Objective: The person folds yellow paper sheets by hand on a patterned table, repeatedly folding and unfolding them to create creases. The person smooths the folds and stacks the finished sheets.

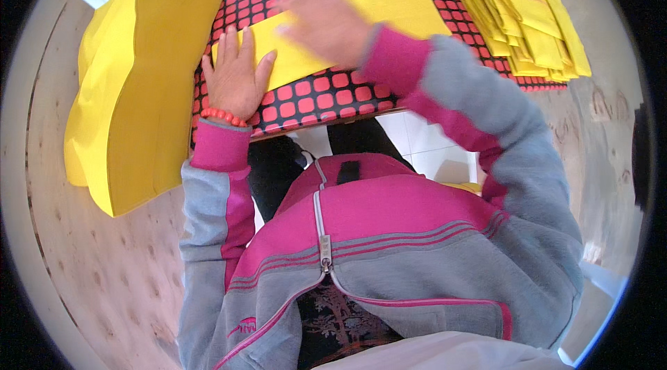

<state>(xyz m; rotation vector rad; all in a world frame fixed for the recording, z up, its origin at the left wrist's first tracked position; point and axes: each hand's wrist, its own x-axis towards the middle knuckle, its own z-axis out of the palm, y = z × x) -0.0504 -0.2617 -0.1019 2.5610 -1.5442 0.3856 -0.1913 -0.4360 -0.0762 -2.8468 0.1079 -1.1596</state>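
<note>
A folded yellow sheet (389, 12) lies across a board with a red-and-black square pattern (313, 95). My left hand (235, 78) presses flat on the sheet's left end, fingers spread, with a red bead bracelet on the wrist. My right hand (326, 22) is blurred and lies flat over the middle of the same sheet, fingers extended. Neither hand grips anything.
A thick stack of flat yellow sheets (132, 85) rests on the wooden surface (104, 280) to the left. A fanned pile of folded yellow sheets (521, 15) lies at the upper right. White floor tiles (431, 148) show below the board's edge.
</note>
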